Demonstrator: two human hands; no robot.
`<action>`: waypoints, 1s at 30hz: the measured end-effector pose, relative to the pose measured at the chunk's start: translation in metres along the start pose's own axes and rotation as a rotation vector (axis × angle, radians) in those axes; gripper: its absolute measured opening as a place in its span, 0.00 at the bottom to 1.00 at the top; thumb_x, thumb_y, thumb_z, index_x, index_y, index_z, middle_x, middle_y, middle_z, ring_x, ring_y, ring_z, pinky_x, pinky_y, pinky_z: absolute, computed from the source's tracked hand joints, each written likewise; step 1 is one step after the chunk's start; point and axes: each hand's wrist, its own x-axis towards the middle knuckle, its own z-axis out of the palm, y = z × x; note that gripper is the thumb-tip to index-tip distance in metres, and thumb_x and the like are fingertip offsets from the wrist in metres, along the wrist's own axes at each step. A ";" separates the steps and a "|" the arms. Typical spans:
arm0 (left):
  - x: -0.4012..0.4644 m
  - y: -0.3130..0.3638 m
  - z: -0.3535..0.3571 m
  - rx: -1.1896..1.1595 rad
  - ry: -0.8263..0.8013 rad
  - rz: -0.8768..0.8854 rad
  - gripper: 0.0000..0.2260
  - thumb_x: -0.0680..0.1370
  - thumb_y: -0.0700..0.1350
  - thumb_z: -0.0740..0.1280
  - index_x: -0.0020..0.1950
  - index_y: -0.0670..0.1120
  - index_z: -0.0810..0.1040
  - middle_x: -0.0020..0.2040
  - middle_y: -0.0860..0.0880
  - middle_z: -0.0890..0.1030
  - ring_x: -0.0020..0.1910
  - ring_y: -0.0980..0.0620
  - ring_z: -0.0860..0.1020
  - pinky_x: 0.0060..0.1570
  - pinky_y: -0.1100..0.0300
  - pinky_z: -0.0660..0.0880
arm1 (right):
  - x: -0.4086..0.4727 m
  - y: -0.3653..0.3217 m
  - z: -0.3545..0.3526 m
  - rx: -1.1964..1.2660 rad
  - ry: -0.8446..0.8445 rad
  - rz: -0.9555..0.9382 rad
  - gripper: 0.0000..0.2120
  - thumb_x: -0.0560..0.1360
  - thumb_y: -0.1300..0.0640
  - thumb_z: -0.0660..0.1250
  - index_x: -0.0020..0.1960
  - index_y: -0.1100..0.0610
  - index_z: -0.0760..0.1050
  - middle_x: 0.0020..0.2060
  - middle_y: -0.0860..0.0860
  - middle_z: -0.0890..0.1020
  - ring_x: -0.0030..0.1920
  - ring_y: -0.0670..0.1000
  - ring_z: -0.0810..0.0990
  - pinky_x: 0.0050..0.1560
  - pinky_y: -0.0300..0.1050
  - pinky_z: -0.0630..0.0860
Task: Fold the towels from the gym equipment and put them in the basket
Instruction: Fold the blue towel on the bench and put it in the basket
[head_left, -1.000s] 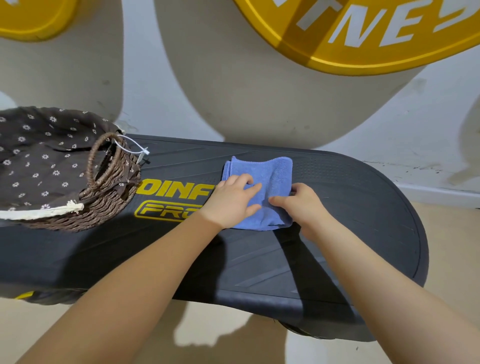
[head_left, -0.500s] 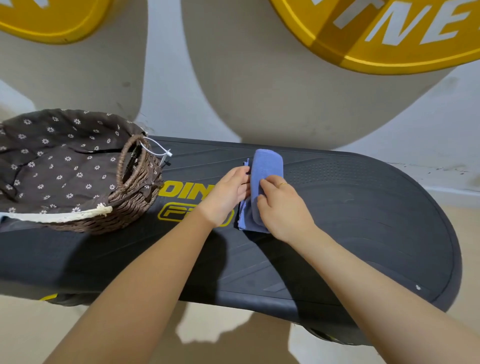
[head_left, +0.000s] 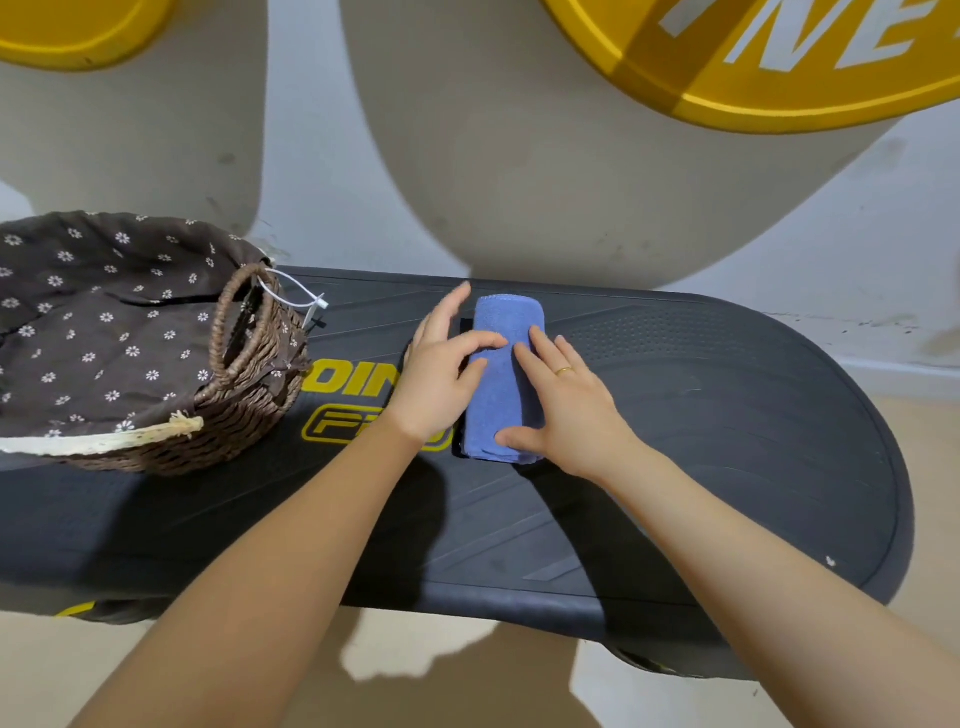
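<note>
Fingers (head_left: 543, 349) of right hand (head_left: 566, 405) straight and slightly apart, pressed flat on top of blue towel (head_left: 501, 384); thumb laid across towel's near end; gold ring (head_left: 563, 371) on one finger. Left hand (head_left: 441, 374) open at towel's left side, fingers spread, index fingertip and thumb touching the cloth, remaining fingers raised toward far edge. Towel folded into a narrow strip, lying lengthwise from far edge toward near edge at about mid-length of black bench (head_left: 701, 441), just right of yellow lettering (head_left: 353, 382). Wicker basket (head_left: 249, 410) with dark floral lining (head_left: 104, 332) and looped handle, standing at bench's left end, apart from towel. Yellow discs (head_left: 779, 78) above.
</note>
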 end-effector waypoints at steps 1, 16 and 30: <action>0.000 0.001 -0.003 0.071 -0.051 0.060 0.16 0.76 0.42 0.64 0.64 0.45 0.76 0.75 0.50 0.57 0.74 0.48 0.57 0.72 0.55 0.55 | 0.001 0.000 0.001 -0.008 -0.008 0.004 0.46 0.71 0.43 0.69 0.77 0.54 0.43 0.77 0.48 0.42 0.77 0.51 0.41 0.76 0.50 0.48; 0.004 -0.015 -0.009 0.173 -0.610 0.075 0.44 0.74 0.56 0.67 0.75 0.47 0.38 0.77 0.53 0.38 0.71 0.63 0.36 0.72 0.63 0.42 | 0.047 0.002 -0.001 0.167 -0.089 0.026 0.30 0.80 0.43 0.44 0.77 0.54 0.39 0.76 0.46 0.38 0.75 0.45 0.36 0.74 0.51 0.34; 0.003 0.012 -0.017 0.387 -0.586 -0.021 0.54 0.65 0.61 0.73 0.76 0.47 0.41 0.77 0.54 0.40 0.74 0.61 0.41 0.72 0.65 0.42 | 0.006 0.026 0.010 0.039 -0.137 -0.142 0.32 0.81 0.48 0.49 0.75 0.60 0.36 0.75 0.53 0.35 0.76 0.50 0.36 0.76 0.47 0.41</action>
